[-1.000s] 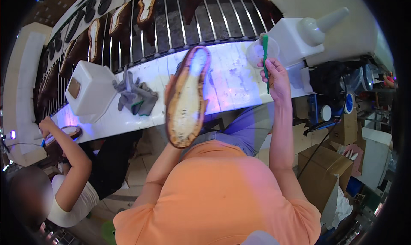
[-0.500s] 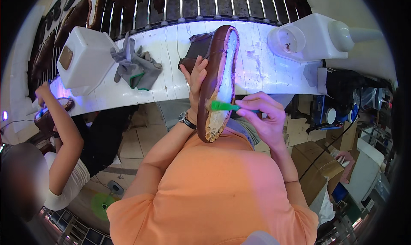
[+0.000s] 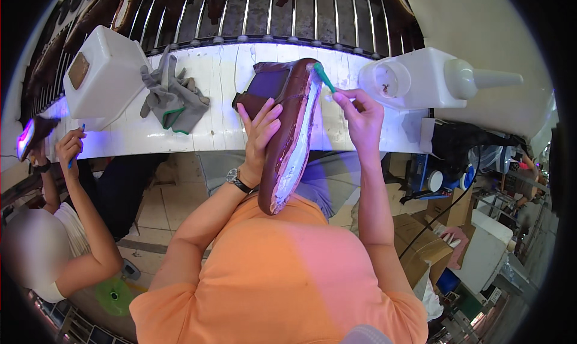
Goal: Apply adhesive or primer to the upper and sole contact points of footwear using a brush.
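A brown leather boot [image 3: 279,143] is tilted over the table's front edge, its underside facing up and its shaft lying to the left. A whitish wet-looking coat covers most of that underside. My left hand [image 3: 259,133] grips the boot's left side, fingers spread along the leather. Between the thumb and fingers of my right hand [image 3: 364,117] is a small green brush [image 3: 325,78]. Its tip touches the far end of the boot's underside. The palm side of my left hand is hidden.
Grey gloves [image 3: 174,97] and a white plastic container [image 3: 107,73] lie on the white table [image 3: 222,127] to the left. A white bottle [image 3: 430,73] with a clear cup [image 3: 392,82] lies right. Behind is a metal-bar rack [image 3: 270,16]. At left, a co-worker's hand [image 3: 70,149] holds a blue tool.
My right hand has moved the brush from the boot's near part to its far end. The bare tan near part is now whitish. The co-worker's hand has come away from their shoe.
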Motion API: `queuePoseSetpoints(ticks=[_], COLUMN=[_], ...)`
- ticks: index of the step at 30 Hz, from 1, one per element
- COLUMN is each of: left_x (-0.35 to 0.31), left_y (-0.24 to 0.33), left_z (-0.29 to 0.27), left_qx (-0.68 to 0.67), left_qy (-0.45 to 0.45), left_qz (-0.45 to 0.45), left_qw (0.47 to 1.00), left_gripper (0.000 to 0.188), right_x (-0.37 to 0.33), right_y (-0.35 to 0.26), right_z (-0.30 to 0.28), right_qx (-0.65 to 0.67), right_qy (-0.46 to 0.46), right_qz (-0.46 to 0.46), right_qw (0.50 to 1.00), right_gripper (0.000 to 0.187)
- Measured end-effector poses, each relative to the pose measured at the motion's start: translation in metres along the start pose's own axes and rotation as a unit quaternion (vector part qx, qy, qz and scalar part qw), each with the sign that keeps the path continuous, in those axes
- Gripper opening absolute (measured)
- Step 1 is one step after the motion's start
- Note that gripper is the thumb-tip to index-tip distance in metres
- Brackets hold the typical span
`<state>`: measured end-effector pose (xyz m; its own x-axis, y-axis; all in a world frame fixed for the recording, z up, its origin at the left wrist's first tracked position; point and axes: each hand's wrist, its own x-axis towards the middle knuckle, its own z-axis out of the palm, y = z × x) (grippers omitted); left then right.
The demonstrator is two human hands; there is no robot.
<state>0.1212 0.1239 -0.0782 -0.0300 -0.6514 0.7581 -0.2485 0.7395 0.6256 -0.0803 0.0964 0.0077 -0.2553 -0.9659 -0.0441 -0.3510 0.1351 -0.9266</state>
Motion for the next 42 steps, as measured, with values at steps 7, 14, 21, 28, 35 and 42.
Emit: queuePoseSetpoints(ticks=[7,14,21,28,35,42], left_x=[0.003,0.011,0.025,0.039,0.044,0.072], left_y=[0.002,0.003,0.013,0.023,0.031,0.053], left_z=[-0.008,-0.012,-0.014,-0.024,-0.038,-0.047], left_qx=[-0.012,-0.015,-0.017,0.003,-0.014,-0.010], left_qy=[-0.042,-0.049,-0.058,-0.092,-0.137,-0.217], left_qz=[-0.005,-0.004,-0.021,-0.034,-0.061,-0.095], left_qw=[0.999,0.999,0.998,0.995,0.989,0.972], left_gripper=[0.051,0.051,0.052,0.057,0.062,0.070], right_x=[0.019,-0.025,-0.060,-0.078,-0.089,-0.074], right_y=[0.005,-0.010,-0.042,-0.066,-0.080,-0.059], right_z=[-0.007,-0.017,-0.023,-0.023,-0.023,-0.025], right_qx=[-0.040,0.047,0.052,0.000,-0.016,0.083], right_qy=[0.013,-0.102,-0.157,-0.192,-0.242,-0.067], right_qz=[-0.026,0.007,-0.057,-0.184,-0.234,-0.099], right_qw=[0.999,0.994,0.985,0.964,0.942,0.989], right_gripper=[0.015,0.009,0.012,0.014,0.010,0.010])
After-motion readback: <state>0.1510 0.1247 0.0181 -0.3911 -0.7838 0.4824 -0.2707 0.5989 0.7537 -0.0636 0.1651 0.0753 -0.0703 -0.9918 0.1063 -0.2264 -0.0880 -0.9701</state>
